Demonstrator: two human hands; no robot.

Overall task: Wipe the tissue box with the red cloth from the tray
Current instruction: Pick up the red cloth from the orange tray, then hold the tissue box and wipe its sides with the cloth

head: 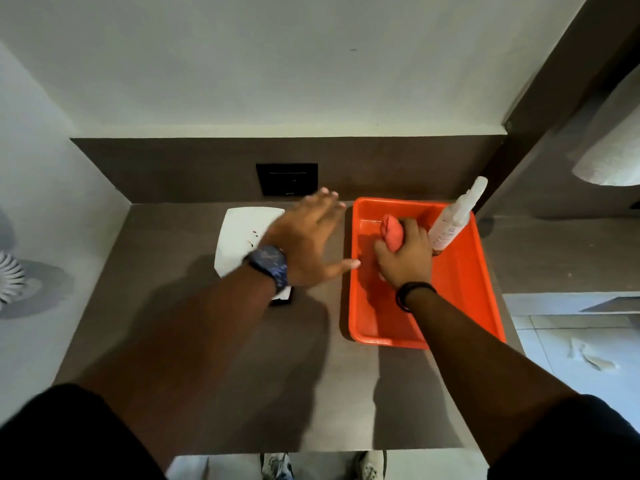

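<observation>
The right hand (407, 256) is inside the orange tray (464, 299), fingers clamped on the bunched red cloth (392, 233). A spray bottle (457, 216) leans at the tray's 1 o'clock corner. The left hand (308, 237), fingers spread and flat, hovers over the white tissue box (242, 230), at the tray's 9 o'clock on the counter (194, 341).

We see bare counter (311, 393) near us; the spray bottle (453, 220) crowds the tray's (485, 292) far right corner.
</observation>
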